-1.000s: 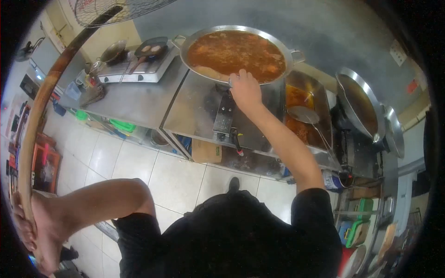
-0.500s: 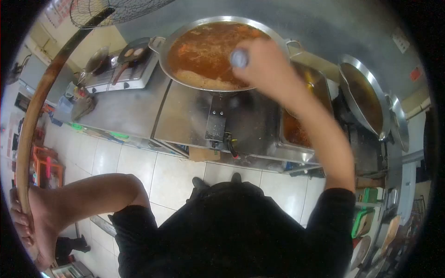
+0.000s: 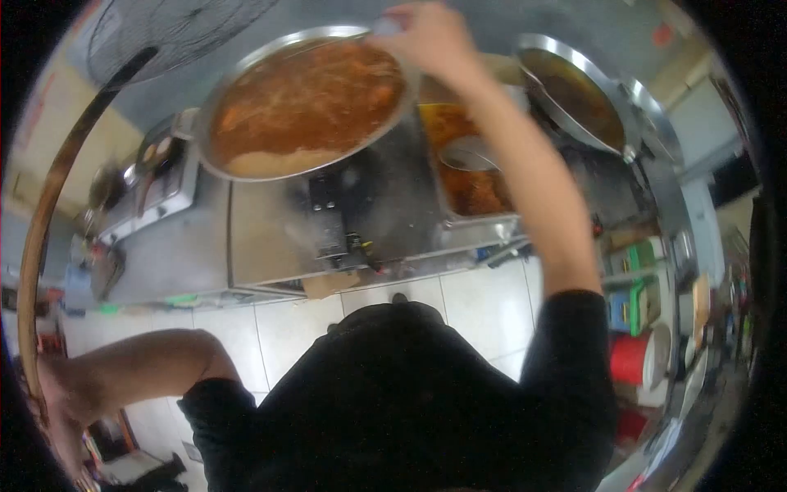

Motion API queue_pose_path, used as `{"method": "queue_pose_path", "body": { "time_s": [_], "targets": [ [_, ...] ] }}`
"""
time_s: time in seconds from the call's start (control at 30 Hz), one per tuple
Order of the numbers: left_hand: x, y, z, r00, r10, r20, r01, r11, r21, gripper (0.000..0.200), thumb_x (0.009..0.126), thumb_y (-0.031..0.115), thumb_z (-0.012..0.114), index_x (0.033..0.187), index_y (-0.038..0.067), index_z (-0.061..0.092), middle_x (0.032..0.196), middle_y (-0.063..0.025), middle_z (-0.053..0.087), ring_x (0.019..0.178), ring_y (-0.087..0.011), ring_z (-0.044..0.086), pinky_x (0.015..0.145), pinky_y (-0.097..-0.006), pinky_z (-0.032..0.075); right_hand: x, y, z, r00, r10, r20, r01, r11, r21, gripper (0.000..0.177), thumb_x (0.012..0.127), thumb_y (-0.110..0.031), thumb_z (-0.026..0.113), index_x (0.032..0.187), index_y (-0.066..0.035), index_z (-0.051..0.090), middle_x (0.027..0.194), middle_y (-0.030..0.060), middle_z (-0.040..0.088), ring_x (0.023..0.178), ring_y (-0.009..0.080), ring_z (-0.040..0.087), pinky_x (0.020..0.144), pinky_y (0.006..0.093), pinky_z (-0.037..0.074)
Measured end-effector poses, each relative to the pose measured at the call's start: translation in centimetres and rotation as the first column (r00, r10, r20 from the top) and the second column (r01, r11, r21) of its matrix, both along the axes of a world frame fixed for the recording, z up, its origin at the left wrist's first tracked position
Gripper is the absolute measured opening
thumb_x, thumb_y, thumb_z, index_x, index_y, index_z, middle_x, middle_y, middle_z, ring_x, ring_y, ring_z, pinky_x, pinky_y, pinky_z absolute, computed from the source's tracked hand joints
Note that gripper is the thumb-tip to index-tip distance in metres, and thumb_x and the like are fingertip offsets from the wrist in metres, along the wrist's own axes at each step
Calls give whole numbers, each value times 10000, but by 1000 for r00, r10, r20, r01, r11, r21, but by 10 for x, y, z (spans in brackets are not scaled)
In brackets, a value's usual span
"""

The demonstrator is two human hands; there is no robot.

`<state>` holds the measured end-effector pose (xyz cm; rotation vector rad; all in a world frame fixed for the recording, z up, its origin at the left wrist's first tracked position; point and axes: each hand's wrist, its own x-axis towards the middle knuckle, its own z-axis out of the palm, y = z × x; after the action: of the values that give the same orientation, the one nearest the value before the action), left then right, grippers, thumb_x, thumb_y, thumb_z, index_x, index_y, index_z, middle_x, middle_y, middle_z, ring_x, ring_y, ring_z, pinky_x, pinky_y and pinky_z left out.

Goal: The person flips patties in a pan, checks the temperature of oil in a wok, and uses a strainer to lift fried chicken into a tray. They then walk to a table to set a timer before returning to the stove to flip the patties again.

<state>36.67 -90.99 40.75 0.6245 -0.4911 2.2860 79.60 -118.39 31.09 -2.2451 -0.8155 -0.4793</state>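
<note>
Two hands, well apart. Grasps with the left hand, at the near left, a long brown wooden pole, darkened toward the far end and tipped with a large round wire-mesh basket. Holds in the curled right hand a small pale grey item, too blurred to name, at the far right rim of a wide round silver metal pan; cannot tell whether touching. In the pan, reddish-brown liquid with pale foam along the near side. Just right of the pan, a rectangular steel tray of orange-brown liquid, with a round mesh skimmer inside. Farther right, a large silver metal wok of dark brown liquid. At the far left, a white gas stove on a grey metal counter. At the near right, a red bucket.
</note>
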Motion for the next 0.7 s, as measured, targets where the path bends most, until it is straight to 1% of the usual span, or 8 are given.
{"method": "queue_pose_path", "body": {
  "time_s": [0.03, 0.1, 0.13, 0.2, 0.37, 0.4, 0.47, 0.7],
  "targets": [
    [9, -1, 2, 1000, -21, 2, 21, 1000, 6, 554, 892, 690, 412, 737, 162, 472, 716, 8, 482, 658, -139, 470, 625, -304, 397, 14, 6, -26, 986, 36, 165, -42, 999, 33, 538, 703, -391, 777, 1100, -36, 702, 998, 186, 706, 889, 271, 700, 789, 372, 560],
    [25, -11, 5, 998, -59, -1, 59, 998, 27, 536, 902, 668, 423, 708, 169, 456, 670, 26, 448, 597, -116, 436, 557, -283, 372, 12, 16, -53, 995, 87, -42, -86, 996, 22, 478, 701, -351, 788, 1076, -63, 715, 1006, 164, 715, 923, 291, 692, 859, 419, 533],
    [34, -19, 5, 997, -80, 4, 79, 996, 36, 529, 907, 656, 429, 694, 173, 448, 647, 35, 430, 566, -104, 419, 524, -273, 360, 21, 19, -68, 985, 121, 122, -121, 993, -3, 448, 697, -329, 797, 1060, -77, 722, 980, 160, 719, 925, 274, 694, 859, 405, 531],
    [45, -35, 7, 995, -103, 20, 102, 993, 57, 520, 917, 634, 440, 665, 180, 432, 600, 52, 396, 505, -81, 384, 456, -253, 335, 10, 0, -59, 967, 153, 203, -179, 977, 115, 455, 696, -331, 805, 1064, -78, 719, 940, 149, 722, 900, 260, 695, 850, 372, 531],
    [61, -66, 2, 992, -106, 62, 103, 993, 49, 523, 942, 578, 468, 592, 198, 391, 484, 96, 311, 351, -23, 298, 288, -202, 273, 23, -145, -12, 949, -177, 261, 103, 956, 274, 570, 733, -379, 813, 1203, -94, 662, 1100, 117, 700, 939, 212, 685, 858, 370, 536],
    [64, -69, 1, 993, -97, 62, 95, 995, 37, 523, 942, 578, 468, 592, 198, 391, 484, 96, 311, 351, -23, 298, 288, -202, 273, 20, -183, -5, 914, -323, 247, 254, 928, 272, 573, 737, -360, 820, 1218, -96, 654, 1090, 115, 705, 961, 200, 686, 854, 352, 536],
    [69, -73, -3, 999, -43, 11, 42, 997, 72, 509, 953, 566, 461, 603, 201, 400, 488, 108, 315, 349, -12, 288, 292, -171, 244, 44, -263, -12, 748, -567, 346, 578, 812, 81, 535, 752, -320, 819, 1209, -95, 658, 1071, 119, 711, 957, 216, 698, 840, 330, 541],
    [90, -77, -11, 994, 82, -68, -76, 993, 95, 536, 975, 594, 383, 615, 197, 386, 508, 107, 282, 362, -15, 272, 305, -176, 260, 77, -369, -97, 812, -385, 438, 537, 786, -306, 462, 761, -137, 754, 1207, -146, 636, 1108, 141, 651, 1001, 316, 638, 837, 410, 510]
  ]
}}
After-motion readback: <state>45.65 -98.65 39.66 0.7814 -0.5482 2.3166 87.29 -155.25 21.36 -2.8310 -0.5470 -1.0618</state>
